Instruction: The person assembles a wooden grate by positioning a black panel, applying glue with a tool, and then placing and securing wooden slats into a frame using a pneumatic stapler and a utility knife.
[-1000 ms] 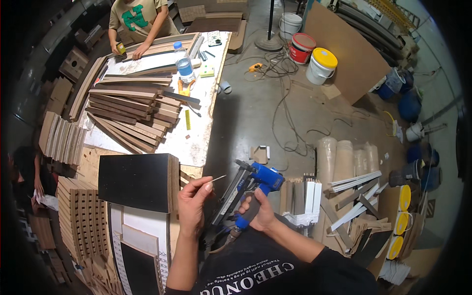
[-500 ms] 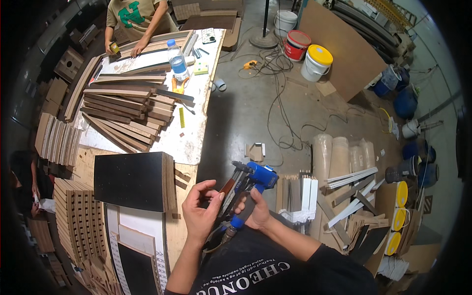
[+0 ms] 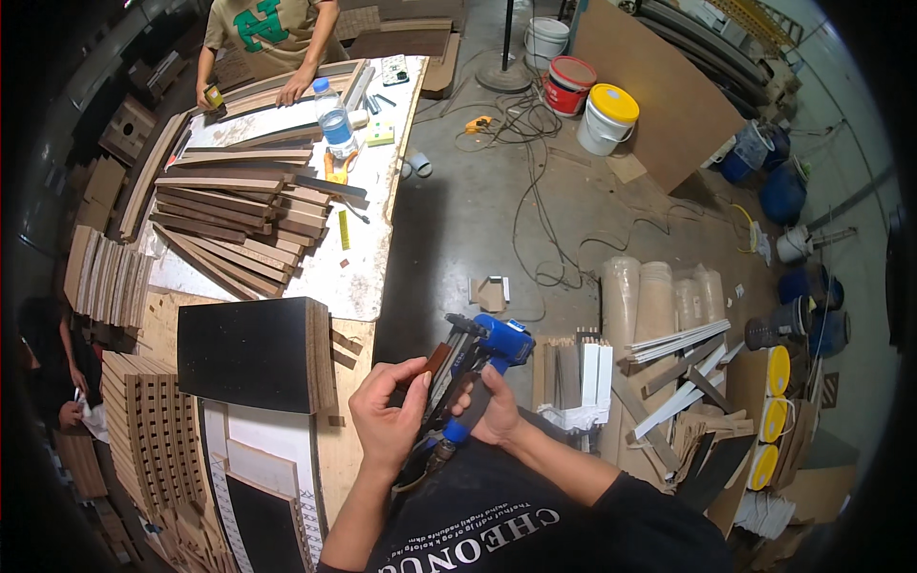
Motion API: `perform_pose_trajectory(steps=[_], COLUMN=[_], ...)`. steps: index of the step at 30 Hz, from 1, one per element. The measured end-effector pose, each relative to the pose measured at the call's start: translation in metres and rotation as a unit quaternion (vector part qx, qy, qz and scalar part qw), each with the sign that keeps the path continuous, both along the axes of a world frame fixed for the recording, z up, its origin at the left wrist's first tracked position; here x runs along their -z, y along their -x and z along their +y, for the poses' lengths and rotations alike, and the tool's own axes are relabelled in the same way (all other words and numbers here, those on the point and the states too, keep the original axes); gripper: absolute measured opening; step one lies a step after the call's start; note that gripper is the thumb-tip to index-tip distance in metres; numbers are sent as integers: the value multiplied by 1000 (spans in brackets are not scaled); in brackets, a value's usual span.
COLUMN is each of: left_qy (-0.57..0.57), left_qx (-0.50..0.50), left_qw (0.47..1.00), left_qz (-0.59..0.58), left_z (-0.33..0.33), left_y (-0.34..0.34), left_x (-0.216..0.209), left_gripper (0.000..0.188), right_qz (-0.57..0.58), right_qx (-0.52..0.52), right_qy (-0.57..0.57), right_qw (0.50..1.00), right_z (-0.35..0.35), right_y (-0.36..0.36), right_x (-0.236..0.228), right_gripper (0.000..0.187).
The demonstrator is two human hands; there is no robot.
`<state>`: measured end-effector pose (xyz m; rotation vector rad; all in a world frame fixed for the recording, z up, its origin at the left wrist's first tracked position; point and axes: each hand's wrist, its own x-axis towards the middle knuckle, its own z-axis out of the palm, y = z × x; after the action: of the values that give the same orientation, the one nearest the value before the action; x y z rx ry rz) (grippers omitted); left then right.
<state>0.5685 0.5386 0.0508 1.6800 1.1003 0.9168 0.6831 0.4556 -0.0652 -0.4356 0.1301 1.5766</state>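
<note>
My right hand (image 3: 490, 413) is wrapped round the dark grip of a blue and black air nail gun (image 3: 499, 341), held in front of my body with its head tilted up and away. A hose fitting (image 3: 445, 453) sits at the lower end of the grip. Between the thumb and fingers of my left hand (image 3: 390, 411) is a short reddish-brown strip (image 3: 438, 358), which looks like a strip of nails. It lies along the gun's magazine, and I cannot tell whether it is inside the channel.
On my left stands a stack of curved black-faced boards (image 3: 250, 355) on a wooden bench. Beyond it, a white table (image 3: 363, 277) carries wooden strips (image 3: 224, 205) and a water bottle (image 3: 334, 122); a person (image 3: 272, 38) works there. Cables (image 3: 535, 191), buckets (image 3: 607, 116) and offcuts (image 3: 683, 392) lie right.
The fingers of my left hand have drawn closer together on the brown strip. My right hand keeps its grip on the nail gun. The whole view has shifted slightly.
</note>
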Motion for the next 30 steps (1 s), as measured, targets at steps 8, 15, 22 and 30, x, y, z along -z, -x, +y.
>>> perform_pose_trajectory(steps=[8, 15, 22, 30], left_qy=[-73, -128, -166, -238], left_qx=[-4, -3, 4, 65], left_qw=[997, 991, 984, 963], left_qz=[30, 47, 66, 106], left_z=[-3, -2, -1, 7], left_y=[-5, -7, -9, 0], left_x=[-4, -1, 4, 5], left_gripper=[14, 14, 14, 19], right_qz=[-6, -8, -8, -12], right_qx=[-2, -5, -2, -1], right_qy=[-11, -27, -2, 21], right_qw=[1000, 1000, 1000, 1000], right_z=[0, 1, 1, -1], right_y=[-1, -2, -2, -1], right_x=[-1, -2, -1, -1], right_gripper=[37, 37, 36, 35])
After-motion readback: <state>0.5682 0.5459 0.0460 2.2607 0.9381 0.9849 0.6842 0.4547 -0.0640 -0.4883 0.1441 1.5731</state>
